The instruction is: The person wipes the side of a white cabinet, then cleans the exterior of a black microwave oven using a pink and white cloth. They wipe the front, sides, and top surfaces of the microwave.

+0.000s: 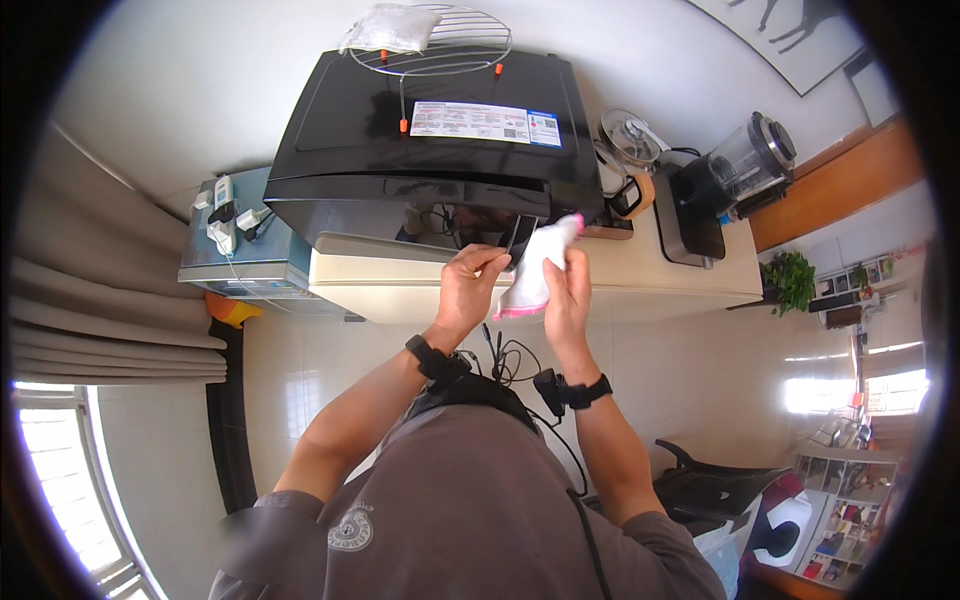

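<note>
A black microwave oven (352, 161) with a glossy front stands on a cream cabinet (420, 279) before me. My left hand (469, 281) is at the lower right of its front, thumb and fingertips pinched together by a dark, shiny-edged piece (523, 234); whether that piece is the door handle or a separate part, I cannot tell. A white cloth (541, 259) with a pink edge is held between thumb and fingers of my right hand (568, 292). The cloth hangs beside the dark piece and covers part of it.
On the microwave sit a wire rack (469, 35) and a white cloth bundle (394, 28). To the right are a glass lid (628, 136), a wooden-handled vessel (636, 196) and a blender (739, 165). A power strip (223, 196) lies on a blue-grey box (247, 251) at left. Cables (517, 360) hang near my waist.
</note>
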### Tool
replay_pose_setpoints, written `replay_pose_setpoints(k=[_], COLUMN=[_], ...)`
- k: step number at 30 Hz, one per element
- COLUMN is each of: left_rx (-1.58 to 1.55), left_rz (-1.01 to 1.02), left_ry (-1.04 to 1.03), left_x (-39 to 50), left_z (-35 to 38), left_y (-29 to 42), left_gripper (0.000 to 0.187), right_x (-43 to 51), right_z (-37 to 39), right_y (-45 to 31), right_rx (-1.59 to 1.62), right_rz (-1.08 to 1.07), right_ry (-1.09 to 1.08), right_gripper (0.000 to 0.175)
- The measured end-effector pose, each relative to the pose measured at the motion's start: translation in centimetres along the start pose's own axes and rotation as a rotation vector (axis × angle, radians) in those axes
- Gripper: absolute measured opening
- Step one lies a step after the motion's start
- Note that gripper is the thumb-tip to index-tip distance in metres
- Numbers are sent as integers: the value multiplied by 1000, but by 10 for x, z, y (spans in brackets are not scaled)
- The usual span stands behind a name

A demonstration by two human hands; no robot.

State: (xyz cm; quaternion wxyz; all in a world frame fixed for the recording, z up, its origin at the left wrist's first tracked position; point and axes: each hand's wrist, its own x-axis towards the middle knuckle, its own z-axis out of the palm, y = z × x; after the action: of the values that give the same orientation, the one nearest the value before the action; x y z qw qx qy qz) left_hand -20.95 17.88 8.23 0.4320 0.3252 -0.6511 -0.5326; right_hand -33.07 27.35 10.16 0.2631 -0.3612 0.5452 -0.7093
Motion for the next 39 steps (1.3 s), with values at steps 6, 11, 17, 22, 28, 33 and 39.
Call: replay_pose_setpoints(k=[6,11,17,22,28,33,39], left_rx=[-13,-18,-236,-313,-230,-283,-68], left_rz=[-46,-354,-95,-165,-230,-48,-41], left_ry=[6,-63,-357,-279,-68,256,191], left_x=[1,-2,-26,-30,-26,1,-5], left_z=[1,-6,-12,-7,-2,-2,19], left_y=[5,14,23,17,18,22,24], left_gripper=[13,27,43,39,24,19,17], right_x=[-4,-8,-14,-14,-10,-3,-1], right_z=[3,0,9,0,-8,-3,2], right_y=[15,15,-14,-36,-41,-24,-5], right_rx=[-359,-192,-74,-104,-202,-219,-98], right_rz=[121,23,-64,14,-7,-48,134], right_ry=[-132,-56,-89,-233,-354,-222,-299], right_gripper=[18,15,14,29,26,30,57])
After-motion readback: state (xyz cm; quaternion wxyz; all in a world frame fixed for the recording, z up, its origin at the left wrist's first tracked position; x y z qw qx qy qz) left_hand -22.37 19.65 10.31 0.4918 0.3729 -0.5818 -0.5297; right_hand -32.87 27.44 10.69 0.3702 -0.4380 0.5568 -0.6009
